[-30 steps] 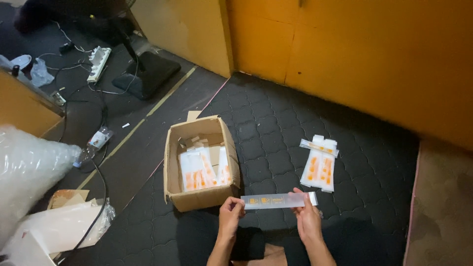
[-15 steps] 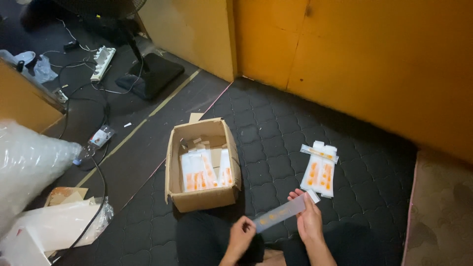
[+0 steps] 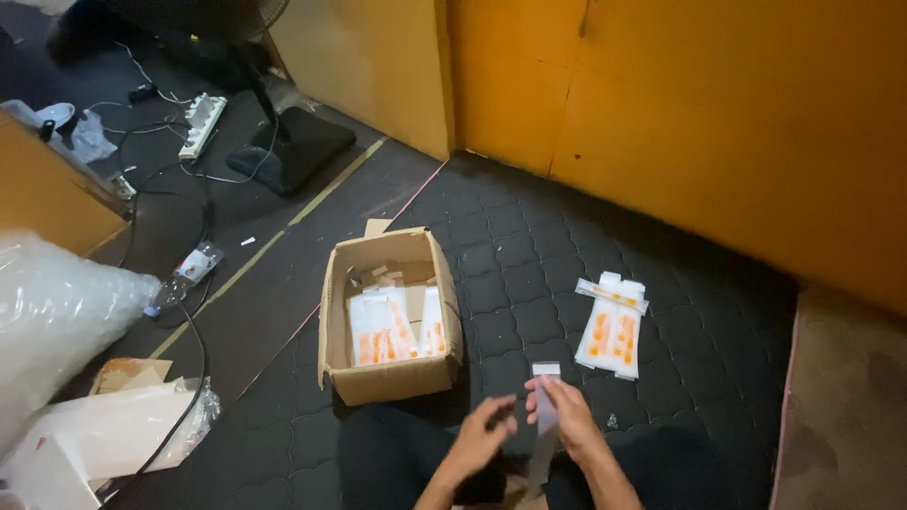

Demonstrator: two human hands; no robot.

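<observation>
My right hand (image 3: 565,416) holds a long clear plastic sleeve (image 3: 545,397), now turned upright, its white top end above my fingers. My left hand (image 3: 480,439) is beside it at the lower left, fingers apart and blurred, close to the sleeve's lower part; whether it touches is unclear. An open cardboard box (image 3: 388,380) stands just ahead of my hands, with white and orange packets (image 3: 392,328) inside. A small pile of the same packets (image 3: 612,328) lies on the dark mat to the right.
Orange wall panels (image 3: 718,123) close off the back. A fan base (image 3: 288,151), a power strip (image 3: 202,123) and cables lie at the far left. Bubble wrap (image 3: 52,321), plastic bags (image 3: 104,434) and a bottle (image 3: 184,279) sit to the left.
The sleeve was held flat between both hands, then tilted, and now stands upright in my right hand. My left hand has let go of its end and moved inward.
</observation>
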